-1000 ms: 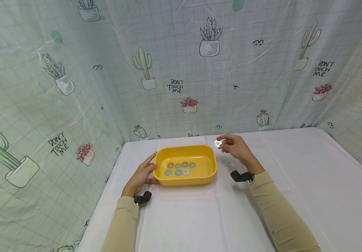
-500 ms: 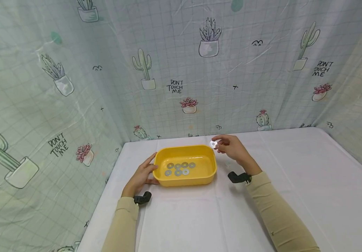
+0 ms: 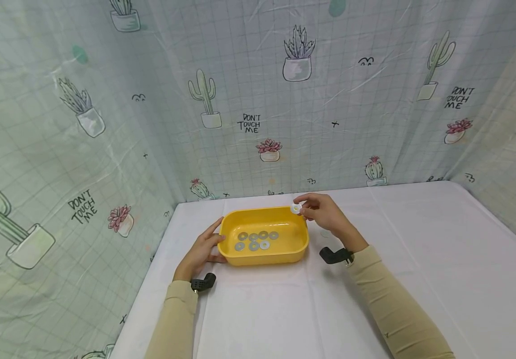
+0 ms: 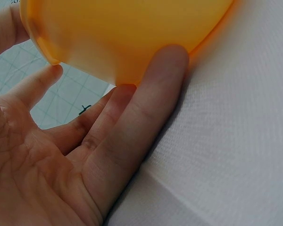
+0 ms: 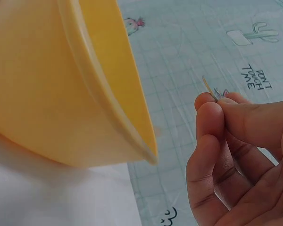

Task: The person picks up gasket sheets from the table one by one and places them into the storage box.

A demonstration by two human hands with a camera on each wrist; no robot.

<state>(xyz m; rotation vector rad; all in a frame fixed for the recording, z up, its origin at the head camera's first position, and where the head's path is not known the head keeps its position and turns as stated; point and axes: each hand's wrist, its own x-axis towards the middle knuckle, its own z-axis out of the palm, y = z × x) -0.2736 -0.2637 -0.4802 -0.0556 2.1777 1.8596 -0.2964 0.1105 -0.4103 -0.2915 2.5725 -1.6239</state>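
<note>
A yellow plastic tray (image 3: 262,260) stands on the white-covered table, and several flat metal washers (image 3: 254,237) lie inside it. At the tray's left end my left hand (image 3: 200,253) holds it, with the thumb over the rim and the other fingers against the outside. The left wrist view shows fingers (image 4: 167,63) touching the outer wall. My right hand (image 3: 325,213) pinches a single washer (image 3: 295,209) between thumb and fingertips, over the tray's far right corner. Seen from the right wrist, that washer appears as a thin edge sticking out past the fingertips.
A small pale round thing (image 3: 325,233) lies on the table to the right of the tray. Behind the table hangs a cloth (image 3: 240,75) printed with cacti, which also runs along both sides.
My right hand has moved left with the washer, from right of the tray to above its far right corner. The left hand and the tray have stayed in place.
</note>
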